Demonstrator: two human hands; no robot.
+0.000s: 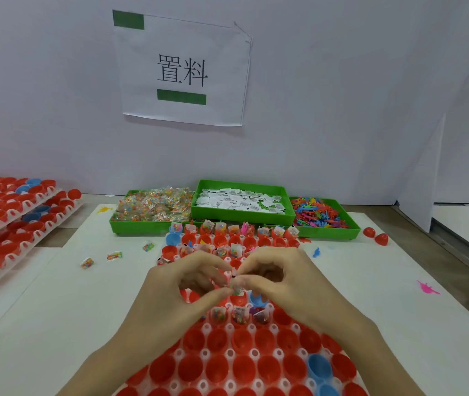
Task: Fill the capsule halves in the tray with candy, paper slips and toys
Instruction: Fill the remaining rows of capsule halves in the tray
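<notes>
Above the tray (229,328), left hand (170,292) and right hand (279,277) are both pinching a candy packet (237,289); seating it fully inside one capsule half looks wise.

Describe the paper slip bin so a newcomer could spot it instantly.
Look along the back wall under the taped paper sign, where three green bins sit in a row. The paper slip bin is the middle one, between the candy packet bin and the toy bin. It alone holds white printed slips and sits raised above its neighbours.
</notes>
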